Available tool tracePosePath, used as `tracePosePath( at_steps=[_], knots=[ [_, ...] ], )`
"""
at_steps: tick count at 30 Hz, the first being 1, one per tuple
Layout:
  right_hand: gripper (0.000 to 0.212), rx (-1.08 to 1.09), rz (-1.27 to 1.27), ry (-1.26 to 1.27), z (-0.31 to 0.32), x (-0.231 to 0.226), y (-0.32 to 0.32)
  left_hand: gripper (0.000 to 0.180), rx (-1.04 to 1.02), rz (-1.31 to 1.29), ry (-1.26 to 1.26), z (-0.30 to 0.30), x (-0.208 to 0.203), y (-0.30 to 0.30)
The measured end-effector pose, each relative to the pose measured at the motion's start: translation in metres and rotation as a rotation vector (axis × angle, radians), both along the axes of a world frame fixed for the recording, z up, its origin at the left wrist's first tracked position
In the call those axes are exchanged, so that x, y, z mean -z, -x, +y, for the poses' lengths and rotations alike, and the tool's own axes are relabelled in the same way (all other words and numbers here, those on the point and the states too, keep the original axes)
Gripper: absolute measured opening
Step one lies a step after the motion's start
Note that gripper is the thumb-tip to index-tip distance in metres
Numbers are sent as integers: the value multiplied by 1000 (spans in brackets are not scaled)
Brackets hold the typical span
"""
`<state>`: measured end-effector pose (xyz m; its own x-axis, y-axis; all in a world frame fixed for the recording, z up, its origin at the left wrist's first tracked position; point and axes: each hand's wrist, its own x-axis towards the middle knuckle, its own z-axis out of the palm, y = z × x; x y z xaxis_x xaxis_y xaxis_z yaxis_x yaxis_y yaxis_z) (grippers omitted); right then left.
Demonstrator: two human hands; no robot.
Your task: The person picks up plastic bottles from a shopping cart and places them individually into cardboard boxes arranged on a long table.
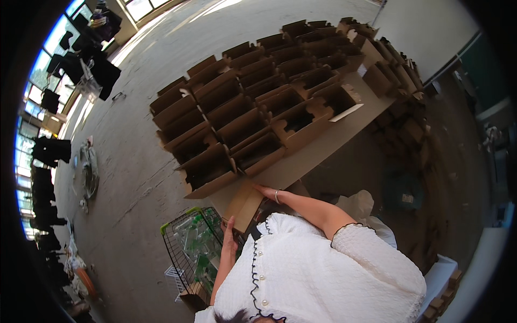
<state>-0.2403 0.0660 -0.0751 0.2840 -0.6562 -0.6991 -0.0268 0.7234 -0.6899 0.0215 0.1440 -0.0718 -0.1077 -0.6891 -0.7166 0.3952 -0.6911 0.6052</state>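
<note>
A small brown cardboard box [244, 206] lies at an angle close to my body, at the near end of the table. My left hand [230, 232] grips its near left end. On its far right end rest the fingers of my right hand [266, 191], with a bracelet on that wrist. Just beyond the box stand rows of open-topped cardboard boxes [237, 121] packed side by side, their flaps upright. What lies inside them is too dark to make out. Left of my left forearm is a black wire basket [177, 253] with green corners, holding clear and green plastic items [198, 237].
The boxes stand on a pale tabletop [318, 145], whose edge runs toward the far right. More cardboard boxes [390, 75] are stacked there beside a white panel [425, 32]. Dark clothes [99, 70] hang by the windows at left. A clear plastic bag [89, 167] lies on the concrete floor [134, 134].
</note>
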Motion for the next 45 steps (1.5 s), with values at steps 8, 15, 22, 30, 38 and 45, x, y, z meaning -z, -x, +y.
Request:
tracePosePath(
  at_steps=[8,15,22,30,38,45],
  knots=[
    [75,327,-62,28,60,24,89,100,372,-182,-37,-39,-70,89],
    [67,639,-249,-219,96,-16,242,101,517,-117,-34,-62,-70,239],
    [77,739,-448,-10,123,-53,406,101,763,2,35,-88,-87,412],
    [83,722,-392,110,152,-87,521,119,1065,-22,34,-111,-122,526],
    [69,1018,-272,260,178,-105,548,127,1230,140,213,-151,-169,582],
    [60,1374,-495,383,165,-156,558,94,1035,370,325,-184,-199,625]
  ],
)
